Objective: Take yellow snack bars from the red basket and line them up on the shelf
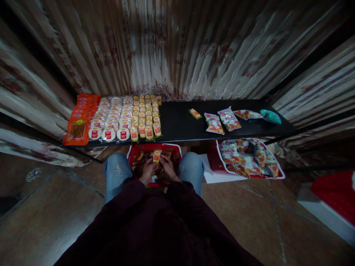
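Between my knees stands a red basket (137,151) with small snack packs inside. My left hand (148,170) and my right hand (168,168) meet over it, and together they hold one small yellow snack pack (156,156) upright by its lower end. On the low black shelf (177,123) just beyond, rows of the same yellow packs (145,117) lie beside rows of round white packs (112,120) and a stack of orange packs (80,120).
A single yellow pack (195,113), red-and-white snack bags (222,122) and a teal object (270,116) lie on the shelf's right half. A second red basket (213,157) of bags stands under the shelf to my right. Corrugated metal wall behind; tiled floor around.
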